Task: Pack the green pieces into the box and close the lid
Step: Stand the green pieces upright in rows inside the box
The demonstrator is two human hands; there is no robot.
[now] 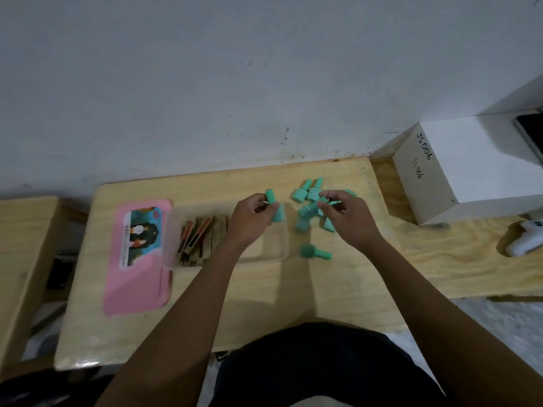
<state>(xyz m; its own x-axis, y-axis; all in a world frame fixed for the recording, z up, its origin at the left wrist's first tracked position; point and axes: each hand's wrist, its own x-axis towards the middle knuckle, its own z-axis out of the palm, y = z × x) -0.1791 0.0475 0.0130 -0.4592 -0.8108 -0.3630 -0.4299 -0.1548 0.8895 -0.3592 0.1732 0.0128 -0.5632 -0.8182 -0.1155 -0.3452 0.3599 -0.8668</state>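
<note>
left hand (252,220) grips green piece (274,208) over clear box (283,248), ready to drop | right hand (351,220) pinches second piece (314,205) in green pile (304,223) | pink lid (138,277) lies aside, box open

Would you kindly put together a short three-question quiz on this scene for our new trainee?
1. True or false: the pink lid is closed on the clear box.
2. Which of the hands grips green pieces over the box? A) left hand B) right hand C) neither
3. Fill in: the lone green piece lies outside the box, on the ____.

Key: 1 false, the lid lies beside the box; 2 A; 3 table.
</note>
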